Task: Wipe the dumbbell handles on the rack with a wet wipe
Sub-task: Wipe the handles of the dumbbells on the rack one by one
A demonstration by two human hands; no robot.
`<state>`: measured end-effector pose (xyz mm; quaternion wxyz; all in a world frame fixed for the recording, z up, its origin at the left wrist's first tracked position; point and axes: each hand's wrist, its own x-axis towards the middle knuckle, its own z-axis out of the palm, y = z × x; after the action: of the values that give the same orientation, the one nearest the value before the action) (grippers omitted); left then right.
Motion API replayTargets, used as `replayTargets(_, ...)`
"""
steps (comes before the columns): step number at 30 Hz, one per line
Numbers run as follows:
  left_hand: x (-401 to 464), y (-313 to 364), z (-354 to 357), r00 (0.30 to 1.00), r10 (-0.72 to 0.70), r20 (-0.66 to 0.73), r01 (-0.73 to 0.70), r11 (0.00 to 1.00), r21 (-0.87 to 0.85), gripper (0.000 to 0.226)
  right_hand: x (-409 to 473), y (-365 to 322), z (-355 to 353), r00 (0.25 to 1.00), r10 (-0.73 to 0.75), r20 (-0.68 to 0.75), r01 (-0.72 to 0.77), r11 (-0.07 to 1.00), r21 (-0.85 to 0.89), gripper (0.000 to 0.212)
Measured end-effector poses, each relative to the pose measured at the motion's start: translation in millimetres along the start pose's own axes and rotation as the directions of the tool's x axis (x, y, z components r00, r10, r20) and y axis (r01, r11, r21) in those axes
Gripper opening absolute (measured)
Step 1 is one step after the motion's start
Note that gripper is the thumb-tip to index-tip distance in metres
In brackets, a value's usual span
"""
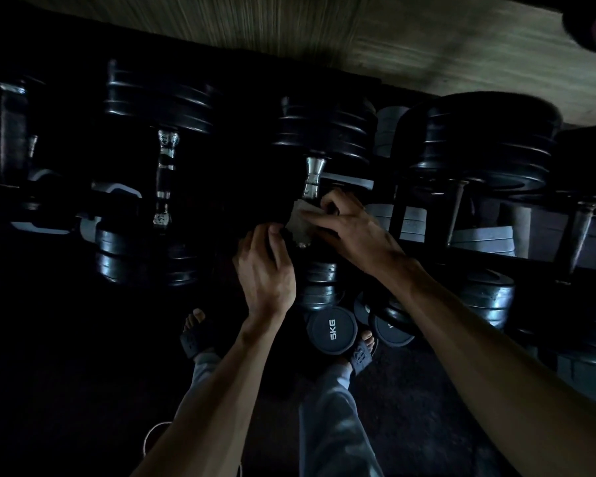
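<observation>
At rack centre: a wet wipe (300, 224) is wrapped round the chrome dumbbell handle (312, 180), over its lower part.
Dumbbell handle: the upper, flared part is left bare and is seen between two stacks of black plates, the far stack (326, 129) and the near stack (319, 284).
Right hand (353, 228): the fingers are curled over the wipe and the handle from the right; the wipe is gripped against the bar.
Left hand (265, 266): the fingertips are bent inward at the lower left edge of the wipe; the edge appears to be pinched, though the contact is obscured by shadow.
Neighbouring dumbbell: a second chrome handle (165, 177) is seen to the left, well apart from both hands.
Rack, right side: further dark plate stacks (486, 142) and angled frame bars (456, 208) are seen.
Floor level: a round weight marked 5KG (331, 330) is placed beside the right foot; both feet are shown in dark open-toed sandals (197, 339).
Lighting: the view is dim, and fine detail is lost in the dark areas.
</observation>
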<state>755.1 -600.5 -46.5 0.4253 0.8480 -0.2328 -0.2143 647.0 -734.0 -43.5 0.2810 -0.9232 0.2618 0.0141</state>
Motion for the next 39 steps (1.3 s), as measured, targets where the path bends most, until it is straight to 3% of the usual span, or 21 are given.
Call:
replayTargets(9, 0, -1, 0, 1.0, 0.013, 0.011, -0.014, 1.0, 0.01, 0.039, 3, -4, 23, 0.944, 0.203, -0.259, -0.107, 0.934, 0.342, 0.032)
replayTargets(15, 0, -5, 2, 1.0, -0.006, 0.026, 0.006, 1.0, 0.014, 0.039, 16, -1, 18, 0.88, 0.265, -0.395, -0.113, 0.923, 0.367, 0.026)
replayTargets(21, -1, -2, 1, 1.0, -0.022, 0.023, 0.022, 1.0, 0.018, 0.039, 5, -1, 18, 0.908, 0.277, -0.316, -0.146, 0.913, 0.38, 0.035)
replayTargets(28, 0, -2, 1, 0.999, -0.032, 0.028, 0.032, 0.999, 0.023, 0.039, 11, -1, 30, 0.845, 0.311, -0.435, -0.207, 0.94, 0.271, 0.024)
replayTargets(34, -1, 0, 0, 0.999, -0.04, 0.02, 0.04, 0.999, 0.011, 0.037, 20, -16, 27, 0.787, 0.461, -0.41, -0.245, 0.843, 0.479, 0.018)
replayTargets(39, -1, -2, 1, 0.999, -0.017, 0.03, 0.017, 1.0, 0.026, 0.041, 23, -30, 25, 0.731, 0.553, -0.4, -0.313, 0.793, 0.524, 0.021)
